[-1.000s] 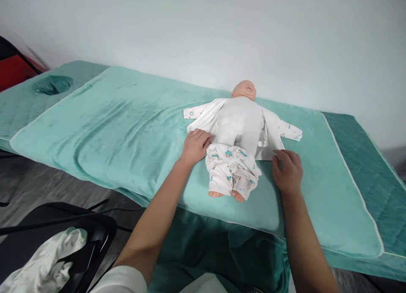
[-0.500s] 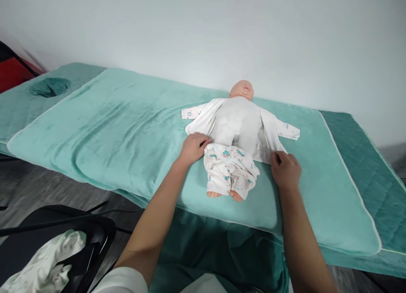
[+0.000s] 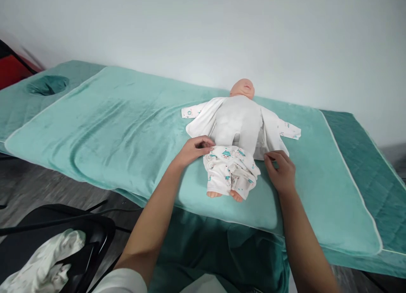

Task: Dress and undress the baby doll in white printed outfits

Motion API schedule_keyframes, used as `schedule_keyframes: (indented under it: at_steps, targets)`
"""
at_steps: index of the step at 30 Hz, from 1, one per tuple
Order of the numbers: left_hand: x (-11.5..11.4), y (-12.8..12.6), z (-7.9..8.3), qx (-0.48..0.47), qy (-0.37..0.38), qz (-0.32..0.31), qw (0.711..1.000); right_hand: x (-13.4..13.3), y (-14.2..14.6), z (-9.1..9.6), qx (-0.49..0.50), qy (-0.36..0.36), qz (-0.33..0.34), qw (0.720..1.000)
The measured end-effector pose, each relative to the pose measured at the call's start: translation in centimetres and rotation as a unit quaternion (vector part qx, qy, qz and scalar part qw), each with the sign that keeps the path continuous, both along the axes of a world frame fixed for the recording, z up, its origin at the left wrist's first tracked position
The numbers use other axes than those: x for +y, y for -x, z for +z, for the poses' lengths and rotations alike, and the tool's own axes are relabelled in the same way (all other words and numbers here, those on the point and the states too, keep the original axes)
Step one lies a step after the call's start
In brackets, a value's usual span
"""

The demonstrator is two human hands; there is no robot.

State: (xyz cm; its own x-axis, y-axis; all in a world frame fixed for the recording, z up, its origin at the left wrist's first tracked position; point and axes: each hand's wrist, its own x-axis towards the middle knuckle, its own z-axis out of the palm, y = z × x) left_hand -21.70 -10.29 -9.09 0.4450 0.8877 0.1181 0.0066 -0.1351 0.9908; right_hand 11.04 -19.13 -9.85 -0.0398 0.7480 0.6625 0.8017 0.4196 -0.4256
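Observation:
A baby doll (image 3: 239, 121) lies on its back on a teal towel (image 3: 127, 128), head toward the wall. Its white printed romper (image 3: 231, 170) is open over the chest and bunched around the legs, sleeves spread to both sides. My left hand (image 3: 193, 150) pinches the romper's edge at the doll's left hip, fingers curled. My right hand (image 3: 281, 172) rests by the doll's other side, fingertips closed on the romper's right flap.
The towel covers a teal quilted massage bed (image 3: 364, 157) with a face hole (image 3: 47, 84) at the far left, set against a white wall. A black chair (image 3: 63, 242) holding crumpled white cloth (image 3: 41, 263) stands at lower left.
Both hands have shifted inward toward the doll's hips; the left now pinches the bunched romper edge, and the right has slid left along the flap.

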Motion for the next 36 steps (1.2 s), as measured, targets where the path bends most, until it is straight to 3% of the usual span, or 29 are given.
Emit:
schedule_keyframes:
  at_steps: [4, 10, 15, 20, 31, 36]
  targets:
    - [-0.1, 0.2, 0.3, -0.02, -0.002, -0.07, 0.997, -0.1, 1.9, 0.5, 0.1, 0.084, 0.117, 0.985]
    - [-0.5, 0.1, 0.1, 0.005, 0.058, -0.059, 0.997, 0.0, 2.4, 0.5, 0.196, 0.162, 0.204, 0.946]
    - [-0.3, 0.3, 0.3, 0.023, 0.04, -0.112, 0.993, -0.1, 2.1, 0.5, 0.204, 0.202, 0.231, 0.93]
    - [-0.1, 0.5, 0.5, 0.039, 0.006, -0.152, 0.988, -0.2, 2.3, 0.5, 0.202, 0.165, 0.216, 0.941]
    - [-0.9, 0.1, 0.0, -0.05, -0.008, -0.007, 0.999, -0.5, 2.2, 0.3, 0.226, 0.199, 0.199, 0.932]
    - [-0.8, 0.1, -0.4, -0.035, -0.026, -0.004, 0.999, -0.3, 2.1, 0.6, 0.178, 0.197, 0.223, 0.938]
